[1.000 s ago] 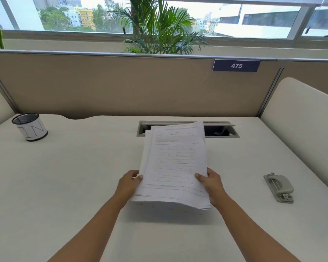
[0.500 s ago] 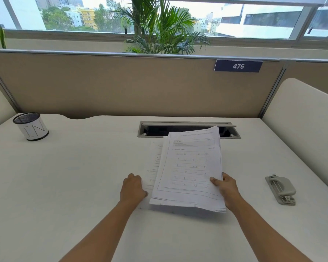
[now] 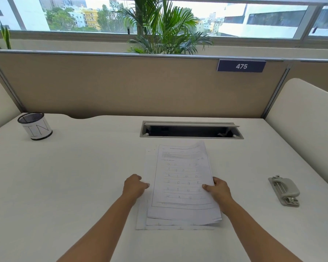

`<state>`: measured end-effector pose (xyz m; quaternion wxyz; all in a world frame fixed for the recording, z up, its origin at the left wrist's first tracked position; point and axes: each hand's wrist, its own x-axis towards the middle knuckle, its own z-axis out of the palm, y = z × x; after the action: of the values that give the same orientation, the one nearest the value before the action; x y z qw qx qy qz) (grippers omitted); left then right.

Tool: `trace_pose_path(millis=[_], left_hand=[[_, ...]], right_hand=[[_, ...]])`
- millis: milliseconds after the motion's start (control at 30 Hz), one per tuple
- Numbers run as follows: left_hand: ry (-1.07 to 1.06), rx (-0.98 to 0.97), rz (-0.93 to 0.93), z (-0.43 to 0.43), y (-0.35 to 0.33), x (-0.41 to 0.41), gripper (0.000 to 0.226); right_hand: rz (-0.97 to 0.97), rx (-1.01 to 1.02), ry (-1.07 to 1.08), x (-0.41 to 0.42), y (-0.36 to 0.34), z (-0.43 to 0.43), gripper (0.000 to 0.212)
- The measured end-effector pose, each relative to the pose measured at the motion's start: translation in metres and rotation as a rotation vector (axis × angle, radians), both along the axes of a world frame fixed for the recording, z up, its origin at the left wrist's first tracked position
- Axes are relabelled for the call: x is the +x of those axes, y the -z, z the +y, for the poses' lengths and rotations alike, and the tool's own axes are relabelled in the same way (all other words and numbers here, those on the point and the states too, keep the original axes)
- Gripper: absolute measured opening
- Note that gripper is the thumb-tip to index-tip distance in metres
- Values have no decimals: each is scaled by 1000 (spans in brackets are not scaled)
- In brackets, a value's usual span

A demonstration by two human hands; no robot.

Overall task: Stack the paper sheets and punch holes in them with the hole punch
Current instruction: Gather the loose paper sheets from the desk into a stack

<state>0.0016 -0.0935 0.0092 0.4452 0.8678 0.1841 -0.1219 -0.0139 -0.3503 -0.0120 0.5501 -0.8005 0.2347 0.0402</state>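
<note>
Lowered since a second ago, the paper sheets (image 3: 182,186) now lie on the desk (image 3: 64,176) just in front of the person. The top bundle sits skewed right over the sheets beneath, so the squaring looks unfinished. The left hand (image 3: 133,186) curls its fingers against the lower sheets' left edge (pinching or only nudging, I cannot tell), while the right hand (image 3: 219,191) grips the bundle's right edge, thumb on top. The hole punch (image 3: 284,190) lies untouched, well apart to the right, and farther off are a cable slot (image 3: 191,130) and, far left, a pen cup (image 3: 35,126).
</note>
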Motion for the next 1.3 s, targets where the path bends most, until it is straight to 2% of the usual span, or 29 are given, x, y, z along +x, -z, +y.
trace_pose_path(millis=[100,233,300,367,400,467,567,700,800,967,1133,1300], left_hand=[[-84,-179,43,-5,1,3,62],[-190,-373,88,-6,3,6,66],[-230,-484,119,-7,1,7,54],[-255,-538,135,-6,1,8,26],[-272,-559,138,-6,0,8,22],[-262,-583,136,-4,2,9,26],[-187,-582,142,-6,2,6,19],[-156,-543,84,-10,8,1,38],[-148,-521,17,-11,11,-1,42],[-88,-621,-49,-5,6,-4,46],[23,-808,-97,10,-4,-5,26],[125,-962,-96,26,-13,-7,28]], right_hand=[[12,-116,-9,3,-2,7,32],[73,-242,-74,7,-2,12,44],[92,-307,-100,7,-3,14,45],[99,-363,-115,6,-4,16,46],[100,-382,-123,5,-4,16,46],[101,-391,-146,5,-5,16,47],[115,-387,-193,4,-5,18,53],[113,-371,-212,2,-4,23,57],[104,-354,-213,2,-4,23,58],[60,-181,-180,3,-6,13,54],[37,102,-82,4,-13,3,62],[39,484,-256,1,-22,-1,58]])
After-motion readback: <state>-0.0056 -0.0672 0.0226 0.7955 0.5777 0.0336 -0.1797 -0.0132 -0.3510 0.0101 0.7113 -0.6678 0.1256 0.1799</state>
